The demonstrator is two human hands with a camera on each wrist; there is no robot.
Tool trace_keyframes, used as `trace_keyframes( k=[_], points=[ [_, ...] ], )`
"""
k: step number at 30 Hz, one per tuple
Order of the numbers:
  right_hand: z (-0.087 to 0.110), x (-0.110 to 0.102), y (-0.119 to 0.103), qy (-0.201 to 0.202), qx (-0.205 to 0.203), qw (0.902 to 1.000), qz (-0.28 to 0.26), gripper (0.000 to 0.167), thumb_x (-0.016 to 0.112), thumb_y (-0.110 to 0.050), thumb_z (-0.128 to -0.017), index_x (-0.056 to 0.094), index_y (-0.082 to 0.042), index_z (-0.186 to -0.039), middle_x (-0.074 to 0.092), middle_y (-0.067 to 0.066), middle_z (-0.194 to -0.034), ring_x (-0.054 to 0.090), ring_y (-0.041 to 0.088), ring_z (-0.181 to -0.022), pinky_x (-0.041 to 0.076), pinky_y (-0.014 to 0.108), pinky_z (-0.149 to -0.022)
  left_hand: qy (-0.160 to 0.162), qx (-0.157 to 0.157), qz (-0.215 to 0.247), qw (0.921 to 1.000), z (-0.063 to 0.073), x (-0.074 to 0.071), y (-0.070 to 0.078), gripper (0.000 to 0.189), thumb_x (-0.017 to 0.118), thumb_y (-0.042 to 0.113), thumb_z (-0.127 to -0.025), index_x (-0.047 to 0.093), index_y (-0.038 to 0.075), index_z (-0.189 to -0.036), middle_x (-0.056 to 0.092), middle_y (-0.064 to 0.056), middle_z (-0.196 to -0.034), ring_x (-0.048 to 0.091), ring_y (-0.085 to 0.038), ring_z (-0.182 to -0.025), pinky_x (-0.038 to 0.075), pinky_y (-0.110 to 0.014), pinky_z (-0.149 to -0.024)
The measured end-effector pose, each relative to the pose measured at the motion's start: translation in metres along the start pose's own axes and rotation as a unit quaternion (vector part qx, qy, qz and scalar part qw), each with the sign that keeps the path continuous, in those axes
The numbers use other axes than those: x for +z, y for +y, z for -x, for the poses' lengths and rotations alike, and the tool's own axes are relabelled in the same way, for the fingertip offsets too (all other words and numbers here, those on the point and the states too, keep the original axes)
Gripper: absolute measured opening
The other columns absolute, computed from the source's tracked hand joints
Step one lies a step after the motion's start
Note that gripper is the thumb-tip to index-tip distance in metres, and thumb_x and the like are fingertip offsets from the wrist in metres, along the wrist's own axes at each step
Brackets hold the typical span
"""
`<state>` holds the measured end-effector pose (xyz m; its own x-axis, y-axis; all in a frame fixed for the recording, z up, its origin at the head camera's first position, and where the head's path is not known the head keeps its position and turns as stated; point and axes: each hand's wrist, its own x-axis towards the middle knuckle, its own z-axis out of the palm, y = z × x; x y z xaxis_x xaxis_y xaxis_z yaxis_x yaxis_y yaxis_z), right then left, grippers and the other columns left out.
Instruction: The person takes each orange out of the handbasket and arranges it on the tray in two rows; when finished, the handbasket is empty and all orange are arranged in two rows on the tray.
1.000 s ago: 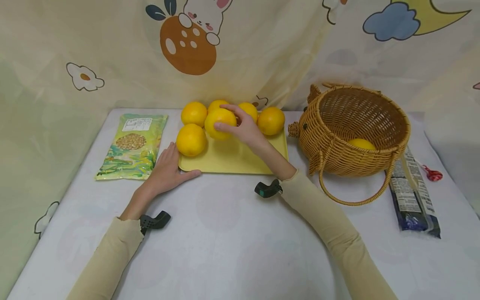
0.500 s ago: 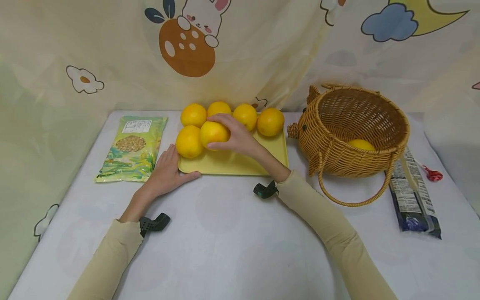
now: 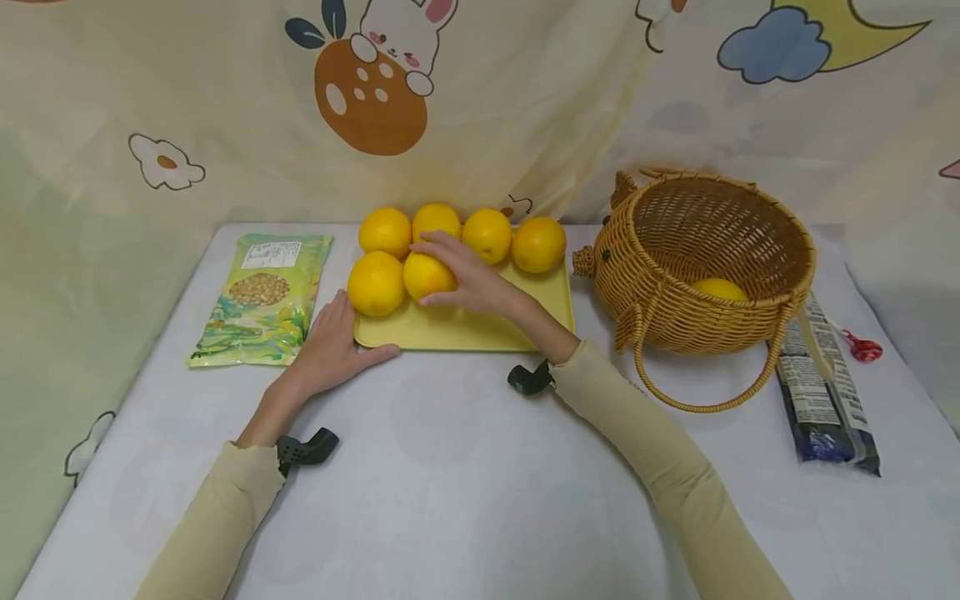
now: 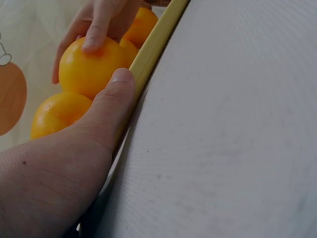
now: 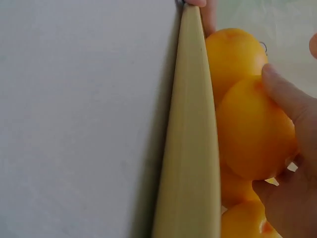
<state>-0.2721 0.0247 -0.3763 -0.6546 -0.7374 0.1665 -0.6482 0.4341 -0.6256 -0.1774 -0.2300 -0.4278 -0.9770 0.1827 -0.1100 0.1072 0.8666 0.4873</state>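
My right hand curls its fingers and thumb round an orange low over the yellow tray. The right wrist view shows the thumb against that orange. Just left of it, another orange sits at the tray's left end. Behind these two, several more oranges line the back of the tray. With fingers straight and thumb spread, my left hand rests at the tray's front left corner. In the left wrist view its thumb lies along the tray's edge.
A green bag of grains lies left of the tray. To the right stands a wicker basket with an animal face, a yellow fruit inside and its handle hanging forward. Beyond it are a dark printed packet and a small red item.
My right hand has brought its orange down and left, toward the front of the tray, beside the left orange. The left hand has stayed at the tray corner.
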Motion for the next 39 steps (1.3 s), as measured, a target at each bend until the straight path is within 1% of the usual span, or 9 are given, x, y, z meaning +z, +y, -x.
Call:
trace_keyframes(
  k=[4,11,14,18,21,24,28,32,39],
  points=[
    [0.001,-0.001,0.001,-0.037,0.008,0.9993,0.009,0.072,0.070,-0.034,-0.089,0.035,-0.015,-0.150,0.023,0.004,-0.162,0.002,0.024,-0.154,0.007,0.044,-0.127,0.002,0.001,-0.001,1.0000,0.000,0.000,0.001,0.116,0.058,0.071,-0.082,-0.013,0.017,-0.155,-0.007,-0.012,-0.165,-0.008,-0.032,-0.153,0.000,-0.055,-0.124],
    [0.002,-0.008,-0.003,-0.039,0.020,0.9990,0.003,0.080,0.071,-0.039,-0.087,0.031,-0.014,-0.152,0.022,0.004,-0.162,0.001,0.023,-0.154,0.005,0.043,-0.127,0.001,-0.003,-0.002,1.0000,0.000,-0.001,0.002,0.117,0.058,0.071,-0.082,-0.014,0.016,-0.155,-0.009,-0.012,-0.164,-0.008,-0.032,-0.153,0.000,-0.054,-0.124],
    [0.004,-0.021,-0.014,-0.013,0.015,0.9997,-0.010,0.079,0.071,-0.039,-0.087,0.033,-0.012,-0.150,0.028,0.005,-0.159,0.015,0.023,-0.152,0.015,0.042,-0.126,0.001,-0.004,0.000,1.0000,0.000,-0.001,0.002,0.116,0.058,0.071,-0.082,-0.014,0.016,-0.155,-0.010,-0.012,-0.164,-0.009,-0.032,-0.153,0.000,-0.055,-0.124],
    [0.014,-0.048,-0.039,0.065,-0.021,0.9965,-0.048,0.064,0.070,-0.030,-0.090,0.042,-0.009,-0.144,0.045,0.006,-0.149,0.041,0.019,-0.138,0.036,0.036,-0.117,0.002,-0.003,0.002,1.0000,0.001,0.000,0.000,0.116,0.058,0.071,-0.082,-0.015,0.017,-0.155,-0.011,-0.013,-0.164,-0.009,-0.032,-0.153,-0.001,-0.054,-0.124],
    [0.027,-0.066,-0.059,0.122,-0.062,0.9847,-0.108,0.051,0.068,-0.016,-0.091,0.049,-0.004,-0.137,0.053,0.010,-0.141,0.050,0.018,-0.131,0.044,0.033,-0.110,-0.001,-0.003,0.003,1.0000,0.002,0.000,-0.001,0.116,0.058,0.070,-0.082,-0.016,0.018,-0.154,-0.012,-0.012,-0.164,-0.010,-0.031,-0.152,-0.001,-0.054,-0.124],
    [0.037,-0.077,-0.074,0.157,-0.099,0.9688,-0.164,0.043,0.065,-0.005,-0.091,0.053,0.002,-0.131,0.057,0.014,-0.135,0.055,0.019,-0.125,0.049,0.033,-0.105,0.002,0.000,0.005,1.0000,0.002,0.001,-0.001,0.115,0.058,0.070,-0.082,-0.017,0.020,-0.154,-0.011,-0.011,-0.164,-0.010,-0.031,-0.153,0.000,-0.054,-0.124],
    [0.046,-0.084,-0.085,0.169,-0.120,0.9586,-0.195,0.037,0.062,0.000,-0.091,0.055,0.006,-0.127,0.059,0.018,-0.129,0.058,0.020,-0.121,0.052,0.035,-0.102,0.006,0.003,0.002,1.0000,0.002,0.001,-0.002,0.114,0.058,0.070,-0.083,-0.017,0.021,-0.154,-0.011,-0.010,-0.164,-0.009,-0.032,-0.153,0.000,-0.054,-0.124],
    [0.048,-0.084,-0.088,0.161,-0.124,0.9588,-0.199,0.033,0.061,0.001,-0.091,0.056,0.007,-0.124,0.061,0.019,-0.126,0.059,0.021,-0.119,0.053,0.033,-0.100,0.005,0.000,0.002,1.0000,0.003,0.001,-0.001,0.115,0.058,0.070,-0.082,-0.016,0.021,-0.154,-0.010,-0.010,-0.164,-0.008,-0.032,-0.153,0.001,-0.055,-0.124],
    [0.049,-0.084,-0.087,0.156,-0.132,0.9640,-0.170,0.029,0.062,-0.003,-0.093,0.060,0.004,-0.120,0.064,0.015,-0.122,0.060,0.018,-0.118,0.053,0.029,-0.099,0.008,0.009,0.002,0.9999,0.003,0.001,0.002,0.113,0.058,0.069,-0.083,-0.017,0.023,-0.154,-0.010,-0.008,-0.165,-0.007,-0.032,-0.153,0.001,-0.055,-0.124]
  ],
)
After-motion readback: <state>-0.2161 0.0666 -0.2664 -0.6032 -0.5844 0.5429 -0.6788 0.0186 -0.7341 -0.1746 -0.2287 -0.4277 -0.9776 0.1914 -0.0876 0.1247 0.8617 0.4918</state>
